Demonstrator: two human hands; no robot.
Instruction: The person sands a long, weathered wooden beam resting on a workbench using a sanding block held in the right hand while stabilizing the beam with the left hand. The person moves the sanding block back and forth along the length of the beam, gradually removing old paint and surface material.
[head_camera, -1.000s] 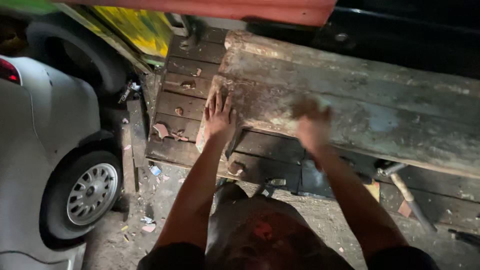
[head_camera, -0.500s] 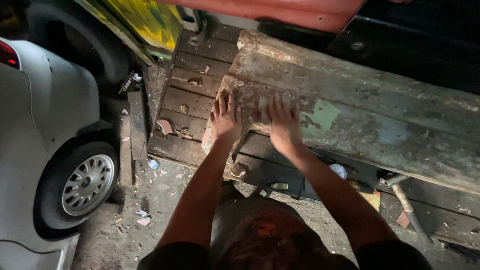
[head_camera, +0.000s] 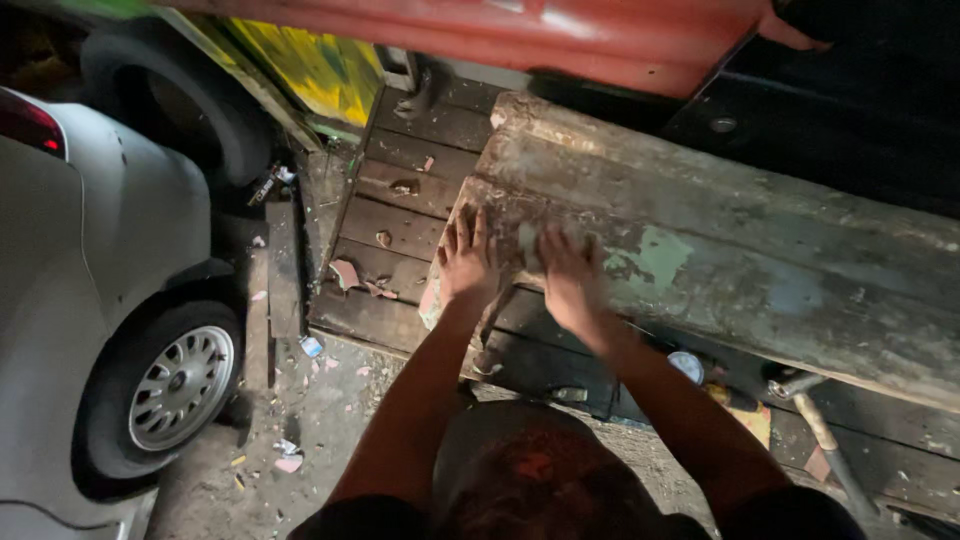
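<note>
Mid-frame, left hand (head_camera: 466, 262) and right hand (head_camera: 566, 276) lie flat, fingers spread, gripping nothing, on the beam (head_camera: 720, 260) near its left end.

Dark plank deck (head_camera: 400, 225): weathered beam (head_camera: 720, 260), paint chips (head_camera: 345, 273) on it

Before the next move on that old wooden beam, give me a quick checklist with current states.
1. Left hand flat on the weathered beam, near its end: ok.
2. Right hand flat on the beam beside the left: ok, though it looks blurred.
3. Fingers wrapped round an edge: not ok, both palms lie open on top.
4. Beam supported on the plank platform: ok; far end out of view, cannot tell.
5. Silver car apart from the beam: ok.
6. Hammer below the beam's edge, underfoot clearance: cannot tell.
</note>
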